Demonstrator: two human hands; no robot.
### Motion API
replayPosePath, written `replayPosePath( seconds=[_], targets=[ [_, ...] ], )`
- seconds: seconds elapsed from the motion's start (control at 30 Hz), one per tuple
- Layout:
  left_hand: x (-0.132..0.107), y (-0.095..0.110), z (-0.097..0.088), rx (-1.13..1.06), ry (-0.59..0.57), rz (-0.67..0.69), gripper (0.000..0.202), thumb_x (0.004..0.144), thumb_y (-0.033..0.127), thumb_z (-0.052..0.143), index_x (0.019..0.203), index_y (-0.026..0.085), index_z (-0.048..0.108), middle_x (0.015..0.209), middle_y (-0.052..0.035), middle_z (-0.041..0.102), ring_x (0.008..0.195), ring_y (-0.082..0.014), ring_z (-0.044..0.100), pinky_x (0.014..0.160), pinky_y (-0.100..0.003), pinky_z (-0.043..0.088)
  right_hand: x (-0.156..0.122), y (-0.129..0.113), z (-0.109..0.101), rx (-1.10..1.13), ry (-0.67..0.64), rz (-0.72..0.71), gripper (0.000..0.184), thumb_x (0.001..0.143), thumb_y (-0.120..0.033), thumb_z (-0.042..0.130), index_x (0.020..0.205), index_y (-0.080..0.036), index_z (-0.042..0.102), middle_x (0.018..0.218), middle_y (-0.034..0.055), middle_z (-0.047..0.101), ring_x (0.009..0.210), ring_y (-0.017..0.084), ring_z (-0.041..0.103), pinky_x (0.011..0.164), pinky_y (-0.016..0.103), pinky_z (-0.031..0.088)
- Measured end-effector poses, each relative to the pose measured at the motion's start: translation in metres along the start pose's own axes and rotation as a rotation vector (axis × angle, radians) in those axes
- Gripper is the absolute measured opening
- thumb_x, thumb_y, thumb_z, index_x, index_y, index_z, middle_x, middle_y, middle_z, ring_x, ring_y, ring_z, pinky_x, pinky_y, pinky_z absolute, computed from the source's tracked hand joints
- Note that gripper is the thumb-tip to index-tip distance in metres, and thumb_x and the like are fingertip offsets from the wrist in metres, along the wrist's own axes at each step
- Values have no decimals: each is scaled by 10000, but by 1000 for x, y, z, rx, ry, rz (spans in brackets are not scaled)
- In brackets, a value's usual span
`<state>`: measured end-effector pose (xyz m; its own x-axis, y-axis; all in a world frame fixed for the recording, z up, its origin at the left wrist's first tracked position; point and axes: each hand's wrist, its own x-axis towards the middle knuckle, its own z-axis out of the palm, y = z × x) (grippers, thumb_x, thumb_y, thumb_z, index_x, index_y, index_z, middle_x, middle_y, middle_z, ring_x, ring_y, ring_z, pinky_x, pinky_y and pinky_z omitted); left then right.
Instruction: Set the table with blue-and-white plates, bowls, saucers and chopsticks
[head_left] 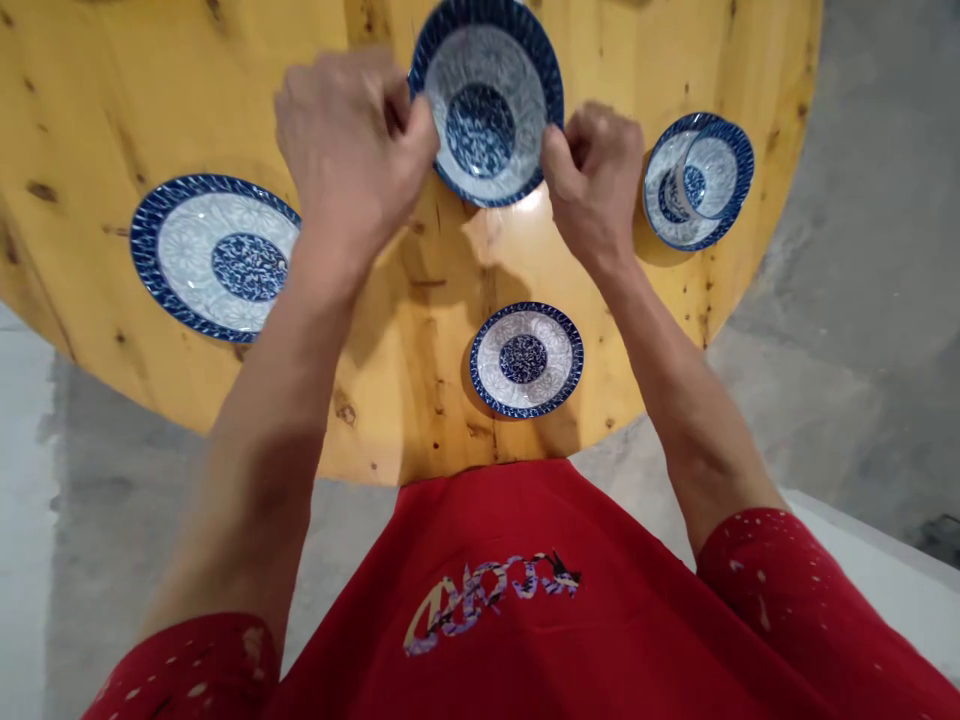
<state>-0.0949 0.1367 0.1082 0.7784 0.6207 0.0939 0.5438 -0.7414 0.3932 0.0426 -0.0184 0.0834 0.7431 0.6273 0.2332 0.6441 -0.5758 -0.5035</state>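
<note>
Between my two hands is a round blue-and-white patterned bowl [480, 130], tilted so that its inside faces me. My left hand [356, 140] pinches its left rim between thumb and curled fingers. On the opposite rim, my right hand [596, 175] grips in the same way. The bowl appears held above the wooden table [420, 400]; a shadow falls below it. A small patterned plate [526, 360] lies nearer to me. The larger oval-looking plate [217, 255] at the left is partly covered by my left forearm.
Right of my right hand, a patterned cup [705, 180] stands in or on a matching bowl or saucer [664, 225]. The round table's edge curves close to my body and along the right. Grey floor [862, 250] surrounds it.
</note>
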Motion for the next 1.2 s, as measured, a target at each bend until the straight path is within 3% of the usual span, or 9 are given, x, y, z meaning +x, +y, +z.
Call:
replayPosePath(
  seconds=[0.1,0.27,0.43,0.57,0.73,1.2],
  targets=[
    [-61,19,4,-57,-43,47,381,985,393,423,805,169,674,740,-42,658,751,-186,653,710,-330,459,-67,8,-28,59,-33,89,395,953,-303,491,633,-245,266,579,-43,335,598,109,403,634,280,360],
    [-160,41,45,-294,-206,17,322,992,373,462,769,188,602,649,-17,636,615,-125,592,602,-258,394,-182,32,-44,161,-100,296,402,927,-373,511,603,-233,319,539,-60,324,520,92,343,538,269,289],
    [-214,52,69,-340,-346,-63,239,989,329,479,836,193,603,764,-39,727,707,-148,668,616,-252,394,-246,46,-45,187,-138,472,387,908,-396,528,593,-224,382,521,-65,345,490,91,331,511,263,270],
    [-226,58,73,-283,-419,-92,222,987,339,489,881,194,620,787,-52,746,727,-177,692,606,-266,379,-260,51,-43,190,-143,512,386,910,-401,527,594,-224,394,516,-63,365,485,95,342,504,260,272],
    [-222,56,77,-235,-466,-108,237,998,340,467,929,185,633,834,-70,760,771,-208,712,617,-281,388,-255,56,-37,162,-157,490,394,913,-412,530,594,-224,397,516,-56,381,492,104,375,508,256,288],
    [-218,46,84,-235,-432,-138,251,1004,346,448,938,184,628,895,-82,775,829,-220,726,637,-289,405,-245,50,-29,119,-202,458,387,914,-448,506,610,-231,403,522,-56,391,503,113,391,535,269,312]
  ],
)
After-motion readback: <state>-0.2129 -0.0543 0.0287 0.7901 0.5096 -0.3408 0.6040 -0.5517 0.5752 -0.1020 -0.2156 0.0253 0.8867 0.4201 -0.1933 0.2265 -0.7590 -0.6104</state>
